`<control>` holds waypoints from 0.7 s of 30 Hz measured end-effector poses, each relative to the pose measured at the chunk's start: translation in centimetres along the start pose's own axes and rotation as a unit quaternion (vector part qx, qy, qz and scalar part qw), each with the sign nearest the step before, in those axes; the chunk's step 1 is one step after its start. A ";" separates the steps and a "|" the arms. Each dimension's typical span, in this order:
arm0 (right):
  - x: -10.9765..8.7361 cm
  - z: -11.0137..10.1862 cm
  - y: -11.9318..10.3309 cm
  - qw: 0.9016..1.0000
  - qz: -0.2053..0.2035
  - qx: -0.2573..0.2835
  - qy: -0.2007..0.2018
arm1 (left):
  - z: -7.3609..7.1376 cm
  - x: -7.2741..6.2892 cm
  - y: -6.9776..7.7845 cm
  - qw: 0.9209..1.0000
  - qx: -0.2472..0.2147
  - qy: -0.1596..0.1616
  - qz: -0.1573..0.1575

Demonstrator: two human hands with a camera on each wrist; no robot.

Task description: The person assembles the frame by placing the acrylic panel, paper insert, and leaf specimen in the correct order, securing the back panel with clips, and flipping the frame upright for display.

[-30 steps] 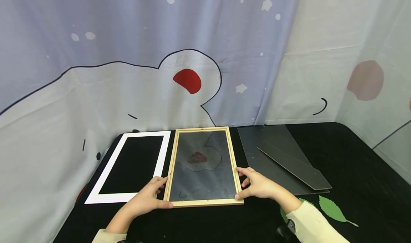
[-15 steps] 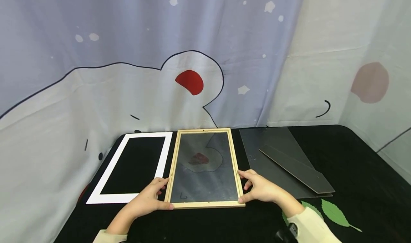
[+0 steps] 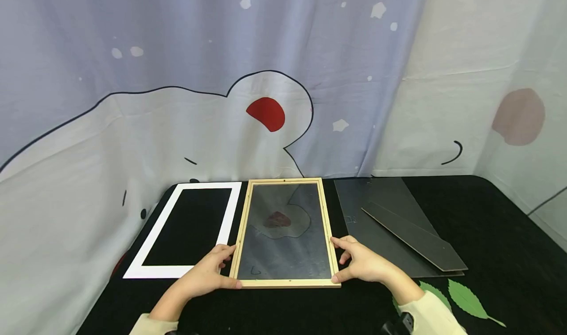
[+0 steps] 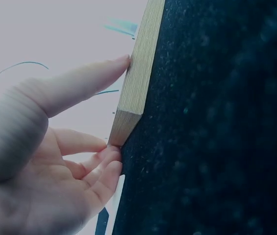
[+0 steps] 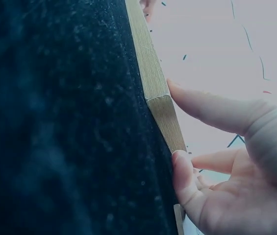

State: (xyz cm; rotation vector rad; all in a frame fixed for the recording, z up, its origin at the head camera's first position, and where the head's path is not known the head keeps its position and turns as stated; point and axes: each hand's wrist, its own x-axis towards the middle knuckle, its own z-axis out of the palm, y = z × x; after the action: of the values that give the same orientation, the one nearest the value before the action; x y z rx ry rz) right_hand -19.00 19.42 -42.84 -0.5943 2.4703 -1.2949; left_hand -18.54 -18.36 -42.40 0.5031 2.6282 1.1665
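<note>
A light wooden picture frame point(image 3: 290, 283) with a clear, reflective pane point(image 3: 285, 246) lies on the black cloth in the middle of the head view. My left hand point(image 3: 205, 276) grips its near left corner, the thumb along the front bar and the fingers at the left side. At the near right corner my right hand point(image 3: 365, 262) holds it the same way, thumb at the corner and index finger further up the side bar. Both wrist views show the frame's bare wood edge point(image 4: 143, 58) close over the cloth, with fingertips right at its lower edge.
Left of the frame lies a white mat border point(image 3: 152, 272). On the right is a dark grey backing board point(image 3: 367, 187) with a folded-out flap point(image 3: 416, 236). Green leaves point(image 3: 467, 298) lie beside the right sleeve. A patterned curtain point(image 3: 199, 138) hangs behind the table.
The head view has shifted slightly, so everything appears a little further right. Both hands keep their places on the picture frame.
</note>
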 end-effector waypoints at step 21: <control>0.0 0.2 0.1 1.000 0.002 0.010 -0.002 | -6.2 0.5 0.5 0.998 0.038 0.011 0.044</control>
State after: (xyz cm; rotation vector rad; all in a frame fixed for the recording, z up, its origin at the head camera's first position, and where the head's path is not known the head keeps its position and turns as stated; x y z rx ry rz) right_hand -18.96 19.38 -43.06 -0.5854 2.4498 -1.3142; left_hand -20.98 -22.04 -37.99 0.6292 2.7018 1.1059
